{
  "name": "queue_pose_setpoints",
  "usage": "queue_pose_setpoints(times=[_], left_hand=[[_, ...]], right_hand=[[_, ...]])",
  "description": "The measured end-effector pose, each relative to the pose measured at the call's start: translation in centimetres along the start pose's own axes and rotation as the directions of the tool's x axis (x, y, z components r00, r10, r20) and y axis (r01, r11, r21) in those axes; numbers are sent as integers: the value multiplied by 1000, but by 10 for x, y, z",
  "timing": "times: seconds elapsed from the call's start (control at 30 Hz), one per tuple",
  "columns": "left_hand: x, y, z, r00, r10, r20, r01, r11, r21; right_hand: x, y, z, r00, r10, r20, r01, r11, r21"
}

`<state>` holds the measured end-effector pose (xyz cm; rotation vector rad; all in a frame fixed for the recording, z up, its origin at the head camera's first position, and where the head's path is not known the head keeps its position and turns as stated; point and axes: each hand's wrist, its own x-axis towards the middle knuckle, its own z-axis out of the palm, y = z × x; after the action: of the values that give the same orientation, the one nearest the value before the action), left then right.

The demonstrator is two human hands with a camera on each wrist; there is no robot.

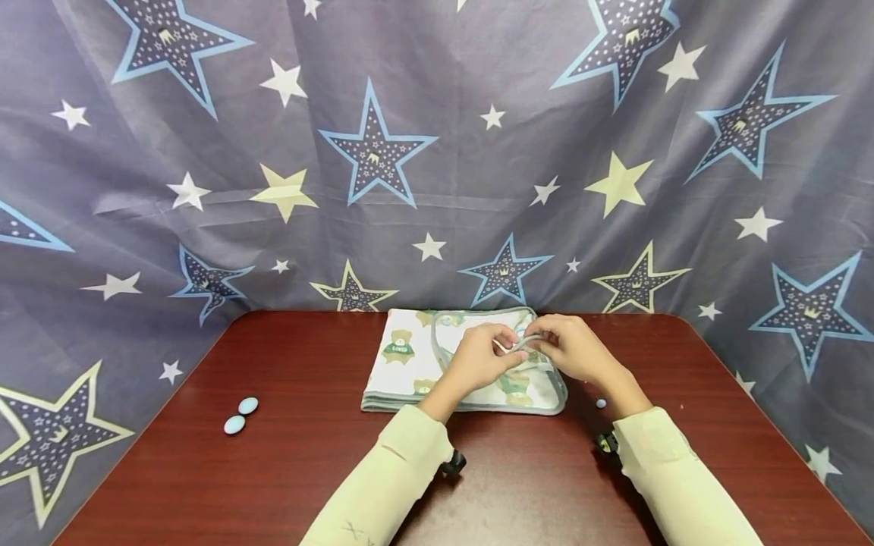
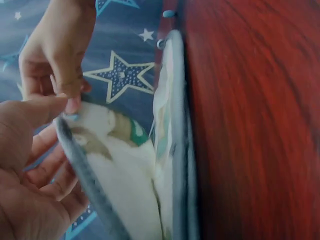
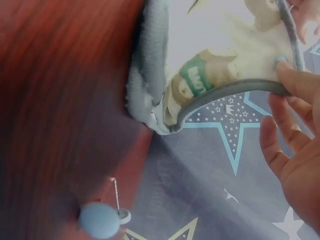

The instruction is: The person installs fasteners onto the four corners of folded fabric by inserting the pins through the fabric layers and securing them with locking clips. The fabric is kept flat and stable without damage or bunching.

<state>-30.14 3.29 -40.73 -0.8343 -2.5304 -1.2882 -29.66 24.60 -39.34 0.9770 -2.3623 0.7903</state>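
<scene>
A folded white baby blanket (image 1: 471, 379) with a bear print and grey trim lies at the table's back edge, its upper layer lifted. My right hand (image 1: 570, 349) pinches the lifted corner. In the right wrist view, its thumb presses on a small blue round fastener (image 3: 281, 61) at that corner. My left hand (image 1: 478, 356) grips the trimmed edge close beside the right fingertips. Its thumb reaches toward the corner in the left wrist view, with the other fingers (image 2: 50, 175) behind the cloth. The fastener's underside is hidden.
Two pale blue round pieces (image 1: 241, 415) lie on the left of the brown table (image 1: 307, 470). To the right of the blanket is another blue round piece (image 3: 100, 220), near a thin metal pin (image 3: 116, 192). A star-patterned curtain (image 1: 423, 205) hangs behind the table.
</scene>
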Motion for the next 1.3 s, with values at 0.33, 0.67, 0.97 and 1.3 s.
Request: queue_pose_setpoints(times=[0.33, 0.67, 0.97, 1.3], left_hand=[[5, 11, 10, 1000, 23, 7, -24, 983, 180], [16, -19, 5, 985, -165, -49, 154, 973, -173], [21, -50, -23, 903, -417, -107, 327, 826, -459], [16, -87, -65, 795, -606, 26, 495, 624, -604]], right_hand=[[-1, -1, -16, 983, 97, 154, -104, 994, 38], [-10, 6, -44, 932, 227, 284, -235, 972, -6], [-24, 13, -57, 880, 254, 401, -229, 967, -109], [-45, 24, -67, 822, 286, 493, -210, 956, -205]])
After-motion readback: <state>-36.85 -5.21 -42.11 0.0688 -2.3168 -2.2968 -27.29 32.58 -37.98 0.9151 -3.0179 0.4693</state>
